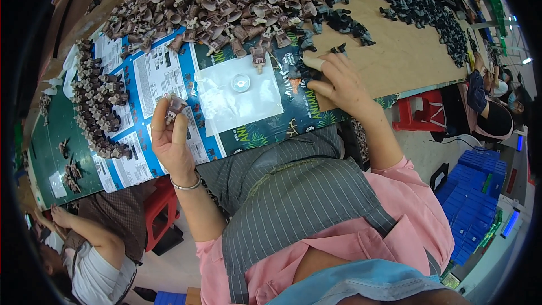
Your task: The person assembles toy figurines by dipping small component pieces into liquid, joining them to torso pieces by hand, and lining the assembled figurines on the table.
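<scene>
My left hand (174,146) is at the left of the white sheet, its thumb and fingers pinching a small brown-and-beige toy figure part (176,107). Farther right, my right hand (342,82) is bent over a small black-and-grey toy part (300,71), with the thumb and forefinger closed around its near end. Pale covers sit on some of my fingertips. Between the hands lies the white plastic sheet (212,107), bearing a small round clear dish (241,83). One loose brown toy part (258,59) rests at the sheet's far edge.
A large heap of brown parts (226,0) covers the far side, with black-and-grey parts (418,8) to its right on brown cardboard (389,51). Rows of assembled-looking figures (99,107) stand at left. Red stools (420,110) flank me; other people sit at both sides.
</scene>
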`<action>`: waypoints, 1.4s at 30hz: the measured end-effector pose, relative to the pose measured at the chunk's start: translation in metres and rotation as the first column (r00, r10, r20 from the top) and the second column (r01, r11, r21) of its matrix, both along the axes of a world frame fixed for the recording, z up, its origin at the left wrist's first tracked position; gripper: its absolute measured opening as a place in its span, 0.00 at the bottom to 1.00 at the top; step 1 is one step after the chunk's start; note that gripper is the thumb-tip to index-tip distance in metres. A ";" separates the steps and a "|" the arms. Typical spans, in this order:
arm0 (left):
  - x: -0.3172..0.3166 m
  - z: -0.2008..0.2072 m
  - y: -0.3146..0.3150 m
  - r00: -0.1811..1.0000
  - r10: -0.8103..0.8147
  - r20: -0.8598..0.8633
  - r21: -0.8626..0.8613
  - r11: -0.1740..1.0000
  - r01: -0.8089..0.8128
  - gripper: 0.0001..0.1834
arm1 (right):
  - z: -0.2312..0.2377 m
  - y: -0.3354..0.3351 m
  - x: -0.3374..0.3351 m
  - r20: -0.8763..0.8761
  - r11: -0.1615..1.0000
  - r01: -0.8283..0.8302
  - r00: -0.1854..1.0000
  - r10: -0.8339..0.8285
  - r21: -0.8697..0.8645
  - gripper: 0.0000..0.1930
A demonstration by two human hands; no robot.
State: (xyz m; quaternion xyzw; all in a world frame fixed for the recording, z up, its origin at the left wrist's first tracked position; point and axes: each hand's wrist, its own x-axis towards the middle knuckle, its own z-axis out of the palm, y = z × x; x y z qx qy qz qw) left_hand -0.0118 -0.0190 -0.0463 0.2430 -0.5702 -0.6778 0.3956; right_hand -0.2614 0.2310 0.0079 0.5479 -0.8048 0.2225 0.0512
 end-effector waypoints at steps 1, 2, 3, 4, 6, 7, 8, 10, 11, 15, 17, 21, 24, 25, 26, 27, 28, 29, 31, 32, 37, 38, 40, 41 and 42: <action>0.000 0.000 0.000 1.000 -0.002 0.003 -0.009 1.000 0.002 0.25 | -0.001 0.001 -0.003 0.003 1.000 0.004 1.000 -0.004 0.003 0.21; 0.002 -0.001 0.001 1.000 -0.007 0.006 -0.006 1.000 0.007 0.25 | -0.001 0.005 -0.007 0.103 0.996 0.073 0.992 -0.068 -0.041 0.18; 0.003 -0.001 0.002 1.000 -0.015 0.022 -0.004 1.000 0.015 0.25 | -0.001 0.007 -0.011 0.202 0.986 0.148 0.971 -0.129 -0.080 0.15; 0.002 -0.001 0.002 0.999 -0.024 0.038 -0.003 1.000 0.025 0.25 | -0.003 0.008 -0.016 0.201 0.985 0.155 0.970 -0.137 -0.078 0.15; 0.001 -0.001 0.000 0.999 -0.034 0.020 0.013 0.999 0.034 0.25 | -0.009 0.014 -0.023 0.346 0.960 0.251 0.918 -0.195 -0.125 0.12; 0.000 -0.001 0.000 0.999 -0.035 0.003 0.027 0.999 0.035 0.25 | -0.011 0.018 -0.024 0.415 0.943 0.301 0.883 -0.220 -0.141 0.11; -0.001 -0.001 -0.001 0.999 -0.040 0.004 0.023 0.999 0.040 0.25 | -0.010 0.024 -0.024 0.412 0.942 0.309 0.882 -0.231 -0.134 0.11; 0.002 -0.001 -0.001 1.000 -0.024 0.015 0.008 1.000 0.024 0.25 | -0.010 0.028 -0.023 0.546 0.923 0.385 0.776 -0.315 -0.015 0.11; 0.003 -0.001 -0.001 1.000 -0.009 0.024 -0.010 1.000 0.009 0.25 | -0.010 0.031 -0.025 0.547 0.925 0.380 0.777 -0.311 -0.015 0.11; 0.005 0.003 0.000 0.999 0.007 0.034 0.012 1.000 -0.008 0.24 | -0.001 0.025 -0.016 0.787 0.944 0.313 0.606 -0.115 -0.103 0.11; 0.008 0.002 -0.003 1.000 0.008 0.005 0.107 0.994 -0.008 0.25 | 0.010 0.005 -0.002 0.863 0.942 0.276 0.504 0.027 -0.191 0.12; -0.002 0.004 0.002 1.000 0.024 -0.017 0.120 0.993 -0.022 0.20 | 0.013 -0.046 0.024 0.531 0.970 -0.039 0.831 0.165 -0.240 0.12; 0.000 0.006 0.006 1.000 0.005 -0.020 0.093 0.996 -0.003 0.19 | 0.011 -0.076 0.035 0.347 0.946 -0.117 0.911 0.224 -0.303 0.11; 0.001 0.005 0.007 1.000 0.003 -0.009 0.085 0.996 -0.003 0.19 | 0.009 -0.081 0.037 0.246 0.948 -0.187 0.936 0.252 -0.257 0.10; 0.002 0.004 0.006 1.000 0.014 -0.013 0.083 0.996 -0.013 0.19 | 0.008 -0.086 0.039 0.142 0.947 -0.249 0.949 0.280 -0.203 0.09; 0.003 0.005 0.006 1.000 -0.008 -0.016 0.078 0.997 0.009 0.19 | 0.007 -0.089 0.041 0.140 0.945 -0.258 0.947 0.288 -0.202 0.09; 0.003 0.005 0.006 0.999 -0.033 -0.018 0.074 0.997 0.034 0.19 | 0.005 -0.092 0.042 0.066 0.952 -0.261 0.959 0.274 -0.159 0.08; 0.003 0.005 0.006 0.999 -0.029 -0.020 0.076 0.997 0.030 0.19 | 0.004 -0.094 0.043 -0.009 0.959 -0.259 0.966 0.260 -0.115 0.07; 0.003 0.004 0.005 0.998 -0.051 -0.033 0.100 0.994 0.054 0.19 | 0.003 -0.099 0.045 -0.001 0.952 -0.286 0.958 0.288 -0.106 0.08; 0.003 0.005 0.006 0.998 -0.049 -0.033 0.103 0.993 0.052 0.19 | 0.002 -0.101 0.045 0.009 0.946 -0.308 0.950 0.311 -0.100 0.08; 0.001 0.008 0.007 0.998 -0.056 -0.022 0.090 0.994 0.058 0.19 | 0.005 -0.100 0.043 -0.018 0.952 -0.296 0.955 0.295 -0.084 0.07; 0.001 0.008 0.006 0.998 -0.054 -0.023 0.092 0.994 0.056 0.19 | 0.005 -0.100 0.042 -0.031 0.955 -0.290 0.957 0.289 -0.066 0.06; -0.001 0.009 0.005 0.999 -0.042 -0.014 0.079 0.996 0.043 0.18 | 0.006 -0.100 0.044 -0.018 0.951 -0.304 0.953 0.303 -0.065 0.07; -0.002 0.010 0.005 0.999 -0.041 -0.015 0.079 0.996 0.042 0.18 | 0.007 -0.100 0.044 -0.004 0.947 -0.316 0.949 0.316 -0.065 0.07; -0.002 0.012 0.006 0.999 -0.040 0.003 0.072 0.997 0.040 0.18 | 0.008 -0.100 0.044 -0.004 0.945 -0.319 0.948 0.320 -0.067 0.07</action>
